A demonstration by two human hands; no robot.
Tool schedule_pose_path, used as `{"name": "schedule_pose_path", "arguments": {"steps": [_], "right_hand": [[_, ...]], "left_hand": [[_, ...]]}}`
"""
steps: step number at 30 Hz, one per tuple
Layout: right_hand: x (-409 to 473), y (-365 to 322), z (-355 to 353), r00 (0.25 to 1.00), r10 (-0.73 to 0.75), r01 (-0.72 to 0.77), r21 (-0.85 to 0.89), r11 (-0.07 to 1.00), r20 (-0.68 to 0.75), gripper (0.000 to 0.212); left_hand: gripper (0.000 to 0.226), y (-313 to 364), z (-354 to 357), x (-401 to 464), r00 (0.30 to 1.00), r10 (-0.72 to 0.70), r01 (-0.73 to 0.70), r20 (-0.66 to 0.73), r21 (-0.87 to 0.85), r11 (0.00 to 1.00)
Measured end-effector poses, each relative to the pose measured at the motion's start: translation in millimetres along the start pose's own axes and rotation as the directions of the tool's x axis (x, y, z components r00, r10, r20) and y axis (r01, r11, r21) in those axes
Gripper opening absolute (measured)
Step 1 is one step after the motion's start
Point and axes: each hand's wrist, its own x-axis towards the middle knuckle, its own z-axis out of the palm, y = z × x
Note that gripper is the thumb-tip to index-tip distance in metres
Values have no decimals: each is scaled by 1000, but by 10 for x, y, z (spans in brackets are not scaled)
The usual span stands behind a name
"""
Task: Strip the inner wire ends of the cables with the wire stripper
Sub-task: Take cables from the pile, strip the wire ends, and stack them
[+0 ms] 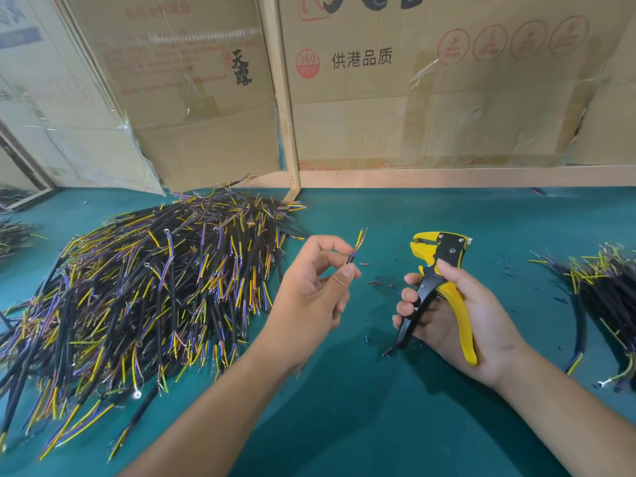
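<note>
Leftward, big cable pile point(144, 290) on the green table point(344, 425), likely still to strip; smaller bundle point(599, 287) far right, probably done. Left hand point(309, 290) pinches one cable point(356, 247) upright, inner ends fanned. Right hand point(457, 315) wraps the wire stripper point(438, 270), handles partly spread, jaws apart from the cable.

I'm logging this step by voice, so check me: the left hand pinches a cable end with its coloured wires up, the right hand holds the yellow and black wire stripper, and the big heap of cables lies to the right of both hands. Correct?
Not quite. The big heap of black cables lies to the left of both hands, as the head view shows. The rest stands: the left hand pinches the black cable end, wires up, and the right hand holds the yellow and black wire stripper.
</note>
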Motion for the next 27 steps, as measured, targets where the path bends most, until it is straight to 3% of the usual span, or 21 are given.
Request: {"name": "schedule_pose_path", "arguments": {"steps": [9,18,27], "right_hand": [[2,0,12,1000,1,-1,-12,1000,8,43],[-26,-7,54,1000,-13,13,-36,999,7,41],[-115,46,140,1000,-18,19,-91,996,19,40]], "left_hand": [[21,-23,-44,19,999,34,-35,34,40,999],[26,-86,-59,25,1000,19,-22,16,192,981],[17,-63,-94,36,996,64,-73,59,167,983]]}}
